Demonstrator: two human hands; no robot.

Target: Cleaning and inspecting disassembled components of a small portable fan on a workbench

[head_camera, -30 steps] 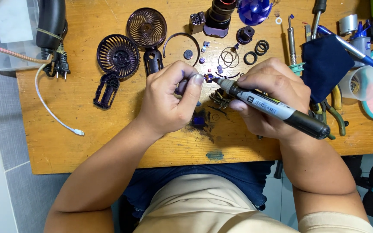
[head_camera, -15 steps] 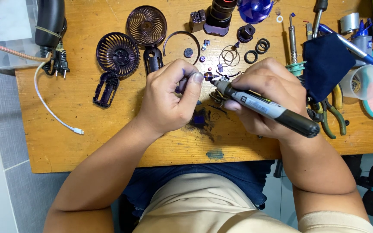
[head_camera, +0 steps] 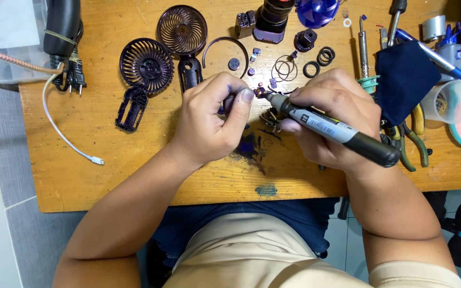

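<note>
Little had shifted: our right hand still gripped the grey-and-black electric screwdriver, our left hand fingers pinching a small dark purple part left of two round purple fan grilles.

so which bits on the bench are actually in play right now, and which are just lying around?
In play:
- left hand, pinching a small dark purple part
- right hand, holding the grey-and-black pen-shaped tool, tip at that part

Lying about:
- two round fan grilles
- black rings
- soldering iron
- dark blue cloth
- pliers
- white cable
- clear cup
</note>
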